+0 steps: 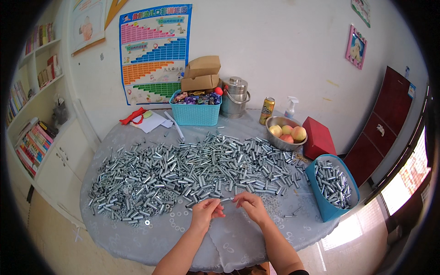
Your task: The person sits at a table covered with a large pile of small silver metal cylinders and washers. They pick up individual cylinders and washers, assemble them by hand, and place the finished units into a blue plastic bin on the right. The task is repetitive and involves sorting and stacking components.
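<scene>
A wide heap of small silver metal sleeves and bolts [192, 172] covers the round table [238, 243], which wears a grey patterned cloth. My left hand [206, 211] and my right hand [250, 205] meet at the near edge of the heap. Between their fingertips they pinch one thin silver metal piece [225, 200], held level just above the cloth. Loose flat washers [176, 225] lie scattered on the cloth around both hands.
A blue bag [327, 201] at the right holds several finished metal pieces. Behind the heap stand a teal basket [195, 114], cardboard boxes [201, 73], a steel pot [234, 97], a drink can [266, 110], a spray bottle [290, 107], a bowl of peaches [286, 134] and a red box [318, 137].
</scene>
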Action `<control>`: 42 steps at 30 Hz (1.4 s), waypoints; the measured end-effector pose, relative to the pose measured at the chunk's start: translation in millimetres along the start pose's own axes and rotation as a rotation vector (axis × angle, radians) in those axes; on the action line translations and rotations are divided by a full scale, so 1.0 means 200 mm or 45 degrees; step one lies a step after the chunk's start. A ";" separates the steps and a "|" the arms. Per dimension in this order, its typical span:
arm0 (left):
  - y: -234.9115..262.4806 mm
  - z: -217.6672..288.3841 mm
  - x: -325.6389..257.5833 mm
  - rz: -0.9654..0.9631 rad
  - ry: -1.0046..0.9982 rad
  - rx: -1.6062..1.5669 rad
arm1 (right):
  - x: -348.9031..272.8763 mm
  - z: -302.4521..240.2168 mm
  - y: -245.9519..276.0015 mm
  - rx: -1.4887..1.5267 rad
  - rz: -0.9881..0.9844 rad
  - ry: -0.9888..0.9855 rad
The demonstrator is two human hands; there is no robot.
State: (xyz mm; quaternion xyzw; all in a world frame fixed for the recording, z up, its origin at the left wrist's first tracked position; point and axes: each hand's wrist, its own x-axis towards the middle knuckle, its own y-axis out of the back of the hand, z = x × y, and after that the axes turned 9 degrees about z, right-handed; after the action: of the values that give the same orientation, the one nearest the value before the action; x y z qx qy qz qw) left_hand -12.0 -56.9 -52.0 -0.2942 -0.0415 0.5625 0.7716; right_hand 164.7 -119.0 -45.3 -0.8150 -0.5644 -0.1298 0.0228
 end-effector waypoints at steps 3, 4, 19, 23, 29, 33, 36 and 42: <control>0.00 -0.01 0.01 -0.007 -0.011 0.003 | 0.00 -0.01 0.00 0.073 0.031 -0.026; 0.00 -0.01 0.01 -0.001 -0.014 0.024 | -0.01 -0.03 -0.01 0.145 0.077 -0.056; -0.05 -0.01 -0.04 -0.095 -0.144 0.218 | -0.01 -0.17 -0.04 -0.350 -0.114 -0.007; -0.05 0.00 -0.03 -0.064 -0.162 0.213 | -0.04 -0.20 0.14 -0.503 0.319 0.062; 0.01 0.02 0.01 0.101 -0.132 0.137 | -0.15 -0.20 0.89 -0.811 1.121 0.298; 0.01 0.02 0.01 0.144 -0.138 0.094 | -0.40 -0.27 1.26 -1.344 1.451 0.339; 0.01 0.03 0.01 0.170 -0.113 0.073 | -0.49 -0.24 1.39 -1.543 1.555 0.271; 0.03 0.03 0.03 0.172 -0.133 0.060 | -0.47 -0.27 1.27 -1.570 1.461 0.541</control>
State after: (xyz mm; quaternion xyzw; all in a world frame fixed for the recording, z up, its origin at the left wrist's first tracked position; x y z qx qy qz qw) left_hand -16.9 -47.5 -51.1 -0.2482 -0.0485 0.6286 0.7354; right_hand 358.6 -306.3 13.0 -0.7990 0.1212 -0.5304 -0.2560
